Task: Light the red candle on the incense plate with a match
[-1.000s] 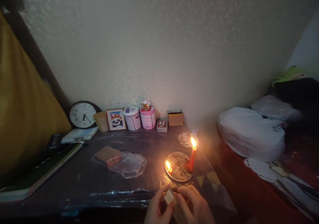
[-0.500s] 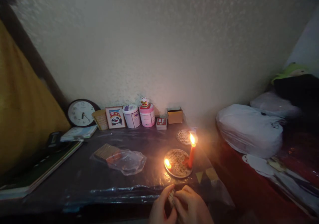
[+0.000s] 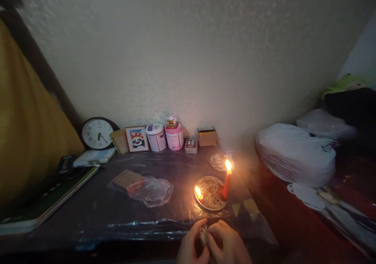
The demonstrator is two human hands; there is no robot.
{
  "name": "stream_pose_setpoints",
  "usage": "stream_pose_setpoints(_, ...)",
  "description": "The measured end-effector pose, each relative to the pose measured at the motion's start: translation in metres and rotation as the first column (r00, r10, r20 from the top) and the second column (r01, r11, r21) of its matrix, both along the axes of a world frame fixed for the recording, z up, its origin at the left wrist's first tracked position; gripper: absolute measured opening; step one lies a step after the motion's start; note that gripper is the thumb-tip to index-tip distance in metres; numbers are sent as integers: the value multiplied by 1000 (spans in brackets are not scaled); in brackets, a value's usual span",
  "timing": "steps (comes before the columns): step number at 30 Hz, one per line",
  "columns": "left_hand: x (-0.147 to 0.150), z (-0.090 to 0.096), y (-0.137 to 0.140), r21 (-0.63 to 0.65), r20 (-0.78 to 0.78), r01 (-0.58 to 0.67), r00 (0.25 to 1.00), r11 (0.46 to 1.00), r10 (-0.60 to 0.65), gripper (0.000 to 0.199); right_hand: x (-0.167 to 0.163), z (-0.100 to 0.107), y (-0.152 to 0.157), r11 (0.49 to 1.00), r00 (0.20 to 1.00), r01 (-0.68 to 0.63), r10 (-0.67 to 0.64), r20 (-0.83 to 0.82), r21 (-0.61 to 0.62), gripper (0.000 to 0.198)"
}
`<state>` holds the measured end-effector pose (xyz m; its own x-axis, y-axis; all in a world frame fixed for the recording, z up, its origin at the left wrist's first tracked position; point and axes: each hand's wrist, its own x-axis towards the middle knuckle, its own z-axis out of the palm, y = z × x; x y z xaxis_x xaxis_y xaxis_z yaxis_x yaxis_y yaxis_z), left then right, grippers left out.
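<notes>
While both hands are closed around a small matchbox (image 3: 203, 230) at the near edge of the surface (image 3: 96, 209), the left hand (image 3: 192, 248) grips its left side and the right hand (image 3: 227, 244) covers its right. Just beyond them stands a plate (image 3: 210, 193) with a burning red candle (image 3: 226, 183). Left of the hands the near surface has open room, up to a plastic bag (image 3: 147, 189).

Dim room, textured white wall (image 3: 188, 52), dark table (image 3: 88, 209)

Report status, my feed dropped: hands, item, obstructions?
Left hand and right hand both pinch small box at table edge. Lit candle on plate just beyond.
</notes>
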<state>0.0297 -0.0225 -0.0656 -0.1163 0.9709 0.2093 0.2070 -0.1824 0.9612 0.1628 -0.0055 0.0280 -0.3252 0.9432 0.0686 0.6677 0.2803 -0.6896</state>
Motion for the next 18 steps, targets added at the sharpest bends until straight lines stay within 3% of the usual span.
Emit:
stream_pose_setpoints(6,-3,3,2,-31,154,14,988,999,-9,46,1,1,0,999,991,-35,39,-130,32,21)
stream_pose_setpoints(10,-2,8,1,-48,165,2,986,999,6,46,0,3,0,994,985,-102,107,-138,42,22)
stream_pose_setpoints(14,4,13,-4,-47,42,-51,998,998,53,48,2,6,1,994,989,-105,106,-101,9,22)
stream_pose_setpoints(18,10,19,-12,48,-204,-195,958,980,201,48,2,6,1,993,991,-122,121,-62,-6,21)
